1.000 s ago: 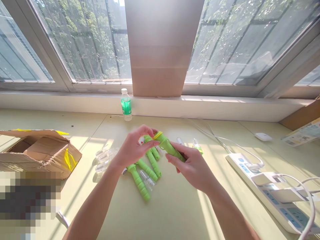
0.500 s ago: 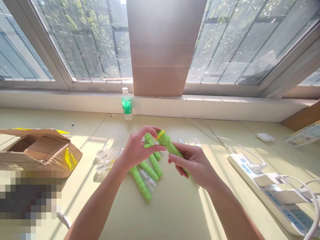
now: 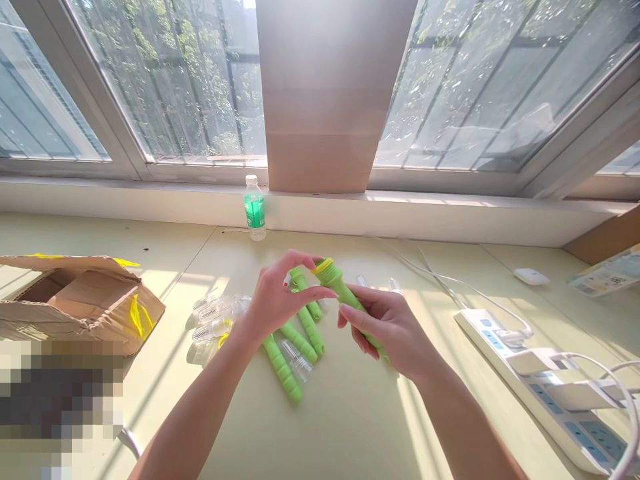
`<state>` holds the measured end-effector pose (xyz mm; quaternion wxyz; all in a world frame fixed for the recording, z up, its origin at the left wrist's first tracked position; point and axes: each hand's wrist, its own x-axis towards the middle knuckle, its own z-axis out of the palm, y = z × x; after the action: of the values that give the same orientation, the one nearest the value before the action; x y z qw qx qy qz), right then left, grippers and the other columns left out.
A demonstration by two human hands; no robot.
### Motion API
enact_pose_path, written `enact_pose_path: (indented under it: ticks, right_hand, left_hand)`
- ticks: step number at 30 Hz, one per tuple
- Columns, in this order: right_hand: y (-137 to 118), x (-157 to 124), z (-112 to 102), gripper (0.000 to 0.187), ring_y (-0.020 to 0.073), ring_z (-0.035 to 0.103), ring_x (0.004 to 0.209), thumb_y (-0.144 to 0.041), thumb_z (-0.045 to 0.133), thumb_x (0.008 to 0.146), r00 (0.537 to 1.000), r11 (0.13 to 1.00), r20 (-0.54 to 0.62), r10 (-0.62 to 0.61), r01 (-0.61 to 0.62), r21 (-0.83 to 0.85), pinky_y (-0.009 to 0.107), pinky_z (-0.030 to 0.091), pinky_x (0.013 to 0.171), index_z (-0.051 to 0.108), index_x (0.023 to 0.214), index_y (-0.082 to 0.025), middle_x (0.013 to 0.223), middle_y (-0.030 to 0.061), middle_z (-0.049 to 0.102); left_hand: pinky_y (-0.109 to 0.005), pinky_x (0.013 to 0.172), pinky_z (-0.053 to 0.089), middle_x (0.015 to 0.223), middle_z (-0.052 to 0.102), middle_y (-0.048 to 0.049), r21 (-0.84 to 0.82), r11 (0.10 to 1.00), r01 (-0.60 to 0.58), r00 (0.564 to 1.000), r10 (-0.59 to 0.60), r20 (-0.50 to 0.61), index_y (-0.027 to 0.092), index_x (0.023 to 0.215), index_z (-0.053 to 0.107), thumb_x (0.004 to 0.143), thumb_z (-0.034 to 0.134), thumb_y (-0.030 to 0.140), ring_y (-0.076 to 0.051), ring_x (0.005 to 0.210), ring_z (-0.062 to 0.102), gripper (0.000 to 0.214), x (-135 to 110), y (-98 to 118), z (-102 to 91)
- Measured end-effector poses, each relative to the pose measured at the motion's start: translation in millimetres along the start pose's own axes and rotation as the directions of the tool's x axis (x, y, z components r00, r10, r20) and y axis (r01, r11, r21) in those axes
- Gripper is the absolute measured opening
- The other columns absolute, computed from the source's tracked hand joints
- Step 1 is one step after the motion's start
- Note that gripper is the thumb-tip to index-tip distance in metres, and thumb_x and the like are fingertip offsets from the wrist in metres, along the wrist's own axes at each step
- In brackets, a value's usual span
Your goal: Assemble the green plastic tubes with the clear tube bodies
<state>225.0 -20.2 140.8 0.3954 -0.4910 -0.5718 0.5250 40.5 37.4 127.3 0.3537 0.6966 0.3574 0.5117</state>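
My right hand [image 3: 383, 320] wraps around a green plastic handle [image 3: 346, 293] with a threaded neck, held tilted above the table. A yellow ring [image 3: 323, 265] sits at the handle's upper end. My left hand [image 3: 277, 293] curls its fingers and thumb around that threaded end; the index fingertip is at the ring and the thumb lies along the neck. Beneath and beside the left hand lie several more green ribbed handles [image 3: 283, 370]. A clear plastic cap-like piece [image 3: 297, 360] rests among them, and more clear pieces [image 3: 210, 329] lie left of my wrist, one with a yellow part.
An open cardboard box [image 3: 100, 300] with yellow tape stands at the left. A water bottle [image 3: 255, 213] is upright near the sill. At the right lies a white power strip [image 3: 530, 393] with plugs and cables, near a small white case [image 3: 531, 276]. Two clear pieces [image 3: 395, 285] lie behind my right hand.
The threaded end of the handle has shifted very slightly to the right between my hands. The grip of both hands looks nearly the same.
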Motion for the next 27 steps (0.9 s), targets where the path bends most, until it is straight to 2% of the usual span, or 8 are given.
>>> enact_pose_path:
  ticks: [8,12,15,17,19,21,23,27]
  right_hand:
    - [-1.4,-2.7,-3.0,0.032,0.0062,0.040,0.039,-0.043,0.063,0.084,0.999,1.000,0.040,0.007,-0.008,0.023,0.024,0.028,0.038,0.069,0.104,-0.018,0.076,0.0023,0.061]
    - [5.3,0.4,-6.1,0.038,0.0069,0.041,0.038,-0.046,0.065,0.083,0.998,0.990,0.057,0.022,-0.029,0.137,0.024,0.025,0.035,0.067,0.109,-0.018,0.074,0.0027,0.062]
    - [7.1,2.4,-6.5,0.040,0.0084,0.043,0.037,-0.048,0.062,0.085,0.992,0.977,0.125,0.033,-0.058,0.204,0.024,0.028,0.035,0.064,0.112,-0.018,0.071,0.0023,0.062]
    - [5.9,2.4,-5.0,0.035,0.0108,0.049,0.044,-0.047,0.059,0.087,0.991,0.981,0.134,0.012,-0.037,0.188,0.025,0.036,0.043,0.064,0.108,-0.019,0.067,0.0010,0.061]
    - [4.5,1.8,-2.3,0.030,0.0111,0.049,0.052,-0.046,0.056,0.090,0.997,0.993,0.076,-0.013,0.004,0.120,0.025,0.039,0.051,0.063,0.099,-0.019,0.062,-0.0015,0.055]
    - [4.5,1.2,0.6,0.029,0.0096,0.042,0.051,-0.046,0.052,0.092,0.999,0.999,0.020,-0.025,0.024,0.047,0.024,0.034,0.050,0.061,0.092,-0.019,0.058,-0.0039,0.047]
    - [5.9,1.1,2.5,0.032,0.0089,0.035,0.048,-0.049,0.048,0.093,1.000,1.000,0.011,-0.028,0.028,0.014,0.023,0.029,0.046,0.060,0.090,-0.019,0.055,-0.0053,0.042]
    - [6.7,1.4,3.0,0.036,0.0092,0.035,0.044,-0.052,0.047,0.093,0.999,0.999,0.039,-0.029,0.028,0.031,0.024,0.026,0.043,0.059,0.098,-0.018,0.052,-0.0057,0.043]
  left_hand:
    - [-0.040,0.087,0.053,0.105,0.071,-0.0056,-0.062,0.998,0.004,1.000,-0.004,-0.010,0.021,0.076,0.053,0.065,0.083,0.033,-0.024,0.099,0.067,0.034,-1.1,1.0,4.2]
    - [-0.040,0.090,0.052,0.107,0.071,-0.0057,-0.066,0.997,-0.050,0.998,0.048,-0.032,0.022,0.087,0.057,0.070,0.080,0.034,-0.023,0.101,0.067,0.030,-1.9,0.7,5.9]
    - [-0.040,0.093,0.051,0.110,0.071,-0.0056,-0.045,0.992,-0.114,0.993,0.113,-0.020,0.023,0.096,0.058,0.070,0.080,0.033,-0.022,0.104,0.066,0.035,-1.5,0.5,3.7]
    - [-0.039,0.093,0.051,0.111,0.070,-0.0058,-0.015,0.990,-0.140,0.990,0.140,-0.009,0.023,0.096,0.058,0.072,0.079,0.031,-0.022,0.104,0.065,0.033,-0.8,-0.3,2.0]
    - [-0.038,0.090,0.051,0.110,0.070,-0.0056,0.024,0.990,-0.141,0.990,0.141,-0.005,0.023,0.094,0.057,0.074,0.077,0.030,-0.022,0.104,0.065,0.029,0.0,-1.5,1.2]
    - [-0.037,0.087,0.052,0.110,0.070,-0.0053,0.047,0.991,-0.126,0.992,0.126,0.001,0.023,0.091,0.056,0.075,0.077,0.028,-0.022,0.102,0.065,0.027,0.4,-2.5,1.4]
    - [-0.036,0.084,0.052,0.110,0.070,-0.0052,0.055,0.993,-0.107,0.994,0.107,0.012,0.022,0.088,0.056,0.075,0.076,0.029,-0.022,0.103,0.065,0.025,0.4,-2.9,2.0]
    - [-0.036,0.085,0.051,0.111,0.069,-0.0057,0.056,0.994,-0.096,0.995,0.095,0.017,0.022,0.086,0.056,0.076,0.075,0.029,-0.023,0.104,0.065,0.022,0.0,-2.9,3.0]
